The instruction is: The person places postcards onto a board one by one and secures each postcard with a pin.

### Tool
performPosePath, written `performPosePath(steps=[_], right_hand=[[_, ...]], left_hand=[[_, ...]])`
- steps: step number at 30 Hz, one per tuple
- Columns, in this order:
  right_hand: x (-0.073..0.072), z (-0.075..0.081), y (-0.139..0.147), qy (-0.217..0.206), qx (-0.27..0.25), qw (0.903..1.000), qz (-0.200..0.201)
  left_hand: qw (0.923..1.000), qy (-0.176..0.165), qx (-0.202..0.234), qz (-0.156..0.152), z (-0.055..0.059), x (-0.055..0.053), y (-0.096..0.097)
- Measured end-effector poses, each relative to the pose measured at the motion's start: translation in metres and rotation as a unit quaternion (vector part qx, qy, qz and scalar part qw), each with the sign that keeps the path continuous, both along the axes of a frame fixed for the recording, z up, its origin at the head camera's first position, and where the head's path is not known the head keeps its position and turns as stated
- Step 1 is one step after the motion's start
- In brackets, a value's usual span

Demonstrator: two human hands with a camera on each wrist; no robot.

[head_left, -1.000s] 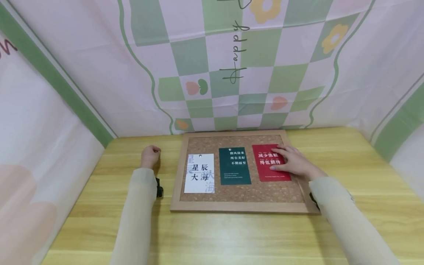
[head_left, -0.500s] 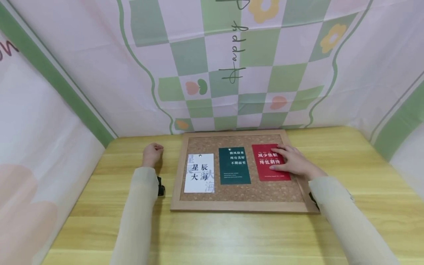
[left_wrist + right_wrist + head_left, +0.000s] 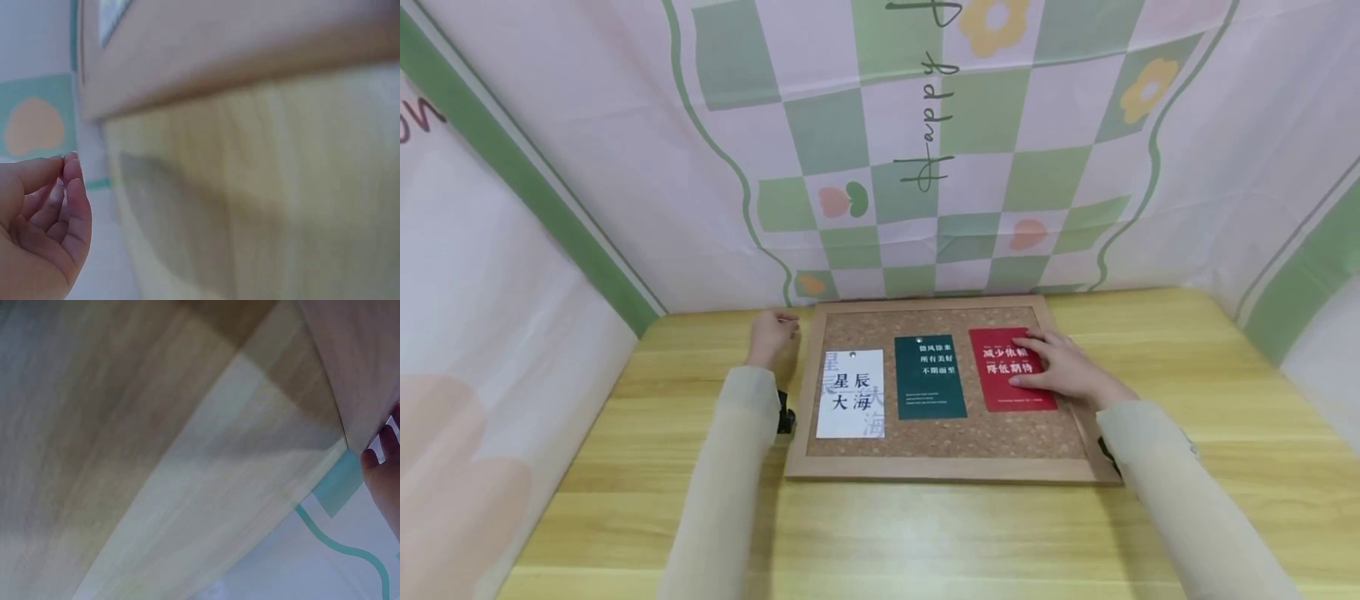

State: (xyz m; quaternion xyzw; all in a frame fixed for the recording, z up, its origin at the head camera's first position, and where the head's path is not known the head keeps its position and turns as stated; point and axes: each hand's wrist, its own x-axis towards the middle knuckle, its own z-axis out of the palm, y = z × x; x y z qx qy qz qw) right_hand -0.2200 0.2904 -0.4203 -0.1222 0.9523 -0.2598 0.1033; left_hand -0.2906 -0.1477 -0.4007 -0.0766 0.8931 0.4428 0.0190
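A red card (image 3: 1011, 392) with white characters lies on the right part of a cork board (image 3: 925, 437). My right hand (image 3: 1071, 367) rests on that card's right side, thumb and fingers spread. Beyond the board's left edge is my left hand (image 3: 772, 337), above the table. In the left wrist view, its thumb and forefinger meet in a pinch on a tiny shiny thing (image 3: 61, 156), seemingly a thumbtack, mostly hidden by the fingertips. A dark green card (image 3: 931, 392) and a white card (image 3: 850, 421) each have a small metal tack at the top.
The board's light wooden frame (image 3: 955, 472) borders the cork. Under it is a wood-grain table (image 3: 880, 542). A checkered cloth backdrop (image 3: 902, 200) rises directly behind the board, and more cloth stands at both sides. A small black device (image 3: 786, 414) sits at the left wrist.
My left hand has moved right and slightly away from me, toward the board's far left corner, still pinching. My right hand stays on the red card, and the cards keep their places.
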Motion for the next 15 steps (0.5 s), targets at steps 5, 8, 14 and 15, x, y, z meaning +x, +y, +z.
performPosePath(steps=[5,8,14,15], right_hand=[[0.000,0.000,0.000,0.002,0.001,1.0000,0.000],[0.001,0.000,0.000,0.002,0.002,1.0000,0.001],[0.002,0.001,0.001,0.009,0.005,0.9999,0.001],[0.002,0.000,0.001,0.010,0.006,0.9999,0.002]], left_hand=[[0.9998,-0.003,0.002,-0.020,0.009,-0.003,0.022],[0.9995,-0.003,-0.003,-0.031,0.014,-0.003,0.038],[0.9979,0.019,-0.026,-0.057,0.022,-0.002,0.068],[0.9974,0.025,-0.030,-0.061,0.023,-0.002,0.072]])
